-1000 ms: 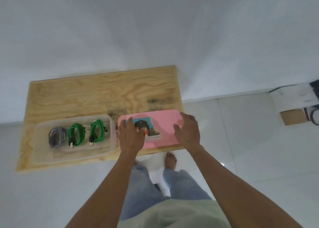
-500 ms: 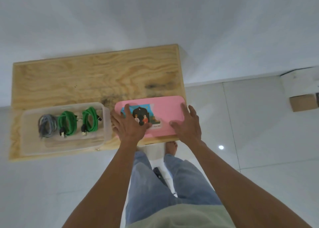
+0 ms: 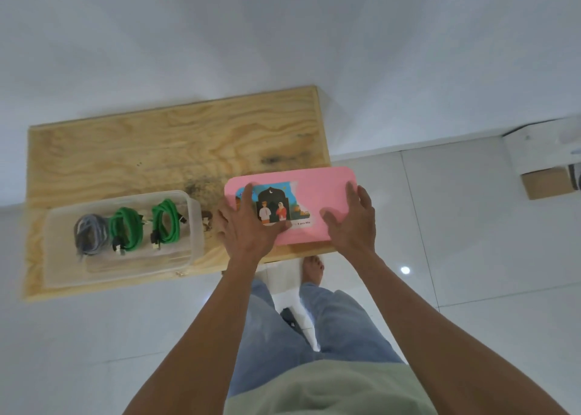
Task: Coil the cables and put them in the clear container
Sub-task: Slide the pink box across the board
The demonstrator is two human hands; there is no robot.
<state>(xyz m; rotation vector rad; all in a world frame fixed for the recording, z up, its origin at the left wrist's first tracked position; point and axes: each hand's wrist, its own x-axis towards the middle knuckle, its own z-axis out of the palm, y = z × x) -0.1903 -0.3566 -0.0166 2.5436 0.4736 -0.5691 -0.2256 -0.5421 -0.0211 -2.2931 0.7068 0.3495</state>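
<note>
Both grips sit spread and flat on the pink lid (image 3: 317,191): our left hand (image 3: 248,229) covers its near-left corner, our right hand (image 3: 353,219) its right end, fingers wide, pinning it rather than clasping. We judge we're readying it to cap the box. Just left on the counter (image 3: 157,150) stands the clear container (image 3: 195,226), open-topped, with the grey cable (image 3: 89,234) and two green cables (image 3: 127,229) coiled side by side inside, apparently packed already.
</note>
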